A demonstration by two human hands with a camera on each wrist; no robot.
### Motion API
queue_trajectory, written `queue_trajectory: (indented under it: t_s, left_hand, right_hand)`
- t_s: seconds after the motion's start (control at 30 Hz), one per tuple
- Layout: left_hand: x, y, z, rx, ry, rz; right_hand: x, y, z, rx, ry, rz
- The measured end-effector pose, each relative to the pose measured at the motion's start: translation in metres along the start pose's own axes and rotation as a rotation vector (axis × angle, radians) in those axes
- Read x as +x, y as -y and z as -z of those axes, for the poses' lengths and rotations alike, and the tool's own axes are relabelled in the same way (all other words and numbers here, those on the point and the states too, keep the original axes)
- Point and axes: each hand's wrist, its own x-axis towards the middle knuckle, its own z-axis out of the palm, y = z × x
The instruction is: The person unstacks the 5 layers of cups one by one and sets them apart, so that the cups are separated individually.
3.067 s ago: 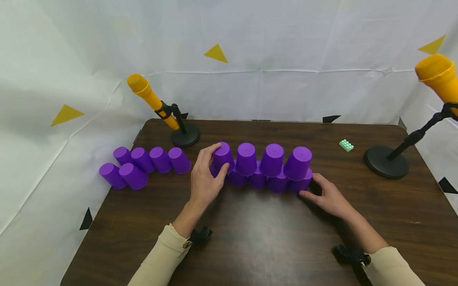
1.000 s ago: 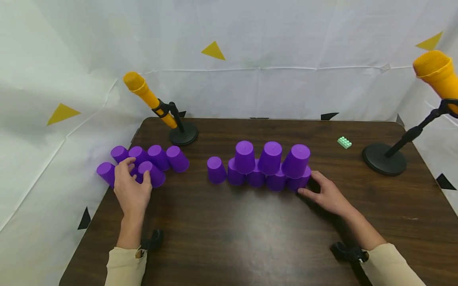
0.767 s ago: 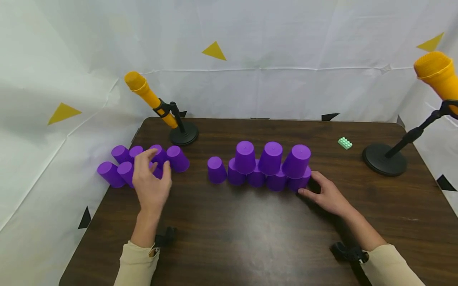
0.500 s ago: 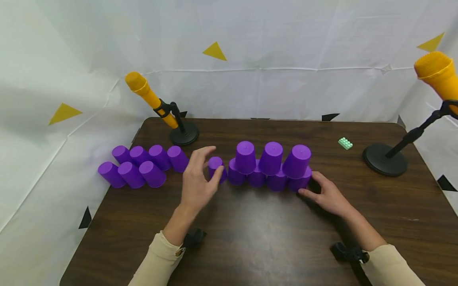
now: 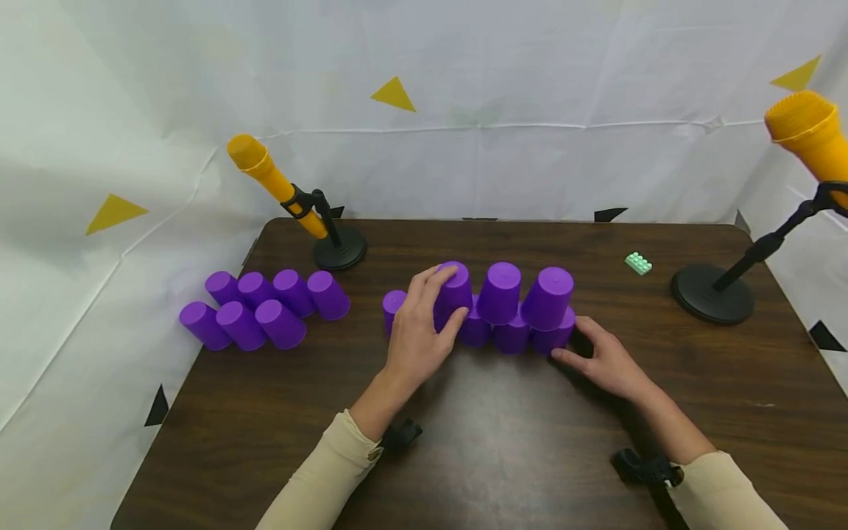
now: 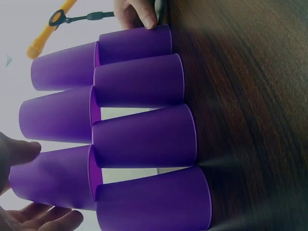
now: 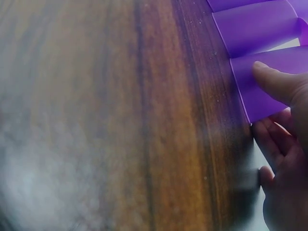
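Note:
Purple cups stand upside down in two tiers on the table. My left hand (image 5: 420, 331) grips the leftmost upper cup (image 5: 456, 288); the left wrist view shows the thumb on one side of this cup (image 6: 55, 175) and fingers along the other. At the right end, my right hand (image 5: 606, 361) holds the last lower cup (image 5: 553, 340). Its thumb (image 7: 274, 82) lies across the cup's front, with the fingers at the side. Partly hidden behind my left hand is a lower cup (image 5: 392, 305) with nothing on top.
To the left, several purple cups (image 5: 281, 324) stand in two close rows. Behind them is a yellow microphone (image 5: 268, 171) on a black stand; another microphone (image 5: 804, 132) is at the right. A mint-green toy brick (image 5: 639, 263) lies near the back of the table (image 5: 503, 442).
The former leftmost upper cup now stands among the left group. My left hand has come back right from there to another upper cup. My right hand has stayed in place.

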Motion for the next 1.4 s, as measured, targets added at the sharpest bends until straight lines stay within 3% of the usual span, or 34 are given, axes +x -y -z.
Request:
queue_trajectory:
  t_s: [0.37,0.5,0.67,0.8,1.0,1.2,1.4]
  left_hand:
    - [0.002,0.007,0.005,-0.106,-0.07,-0.002]
    - [-0.002,0.009,0.022,-0.15,-0.128,0.001]
    - [-0.005,0.019,0.059,-0.156,-0.234,-0.021]
    - [-0.011,0.038,0.096,-0.081,-0.295,0.019]
    - [-0.039,0.078,0.133,0.096,-0.288,0.176]
    - [-0.06,0.108,0.137,0.223,-0.232,0.285]
    - [-0.065,0.121,0.129,0.299,-0.177,0.347]
  right_hand:
    - [-0.001,0.0,0.001,-0.001,0.005,-0.008]
    - [0.0,0.0,0.0,-0.003,0.005,-0.005]
    - [0.0,0.001,0.001,-0.009,0.0,-0.002]
    - [0.0,0.002,0.001,-0.009,0.0,-0.005]
    - [-0.001,0.001,0.0,-0.011,-0.006,-0.001]
    - [-0.001,0.0,0.001,-0.014,-0.013,0.001]
    - [-0.001,0.0,-0.001,0.001,-0.01,0.0]
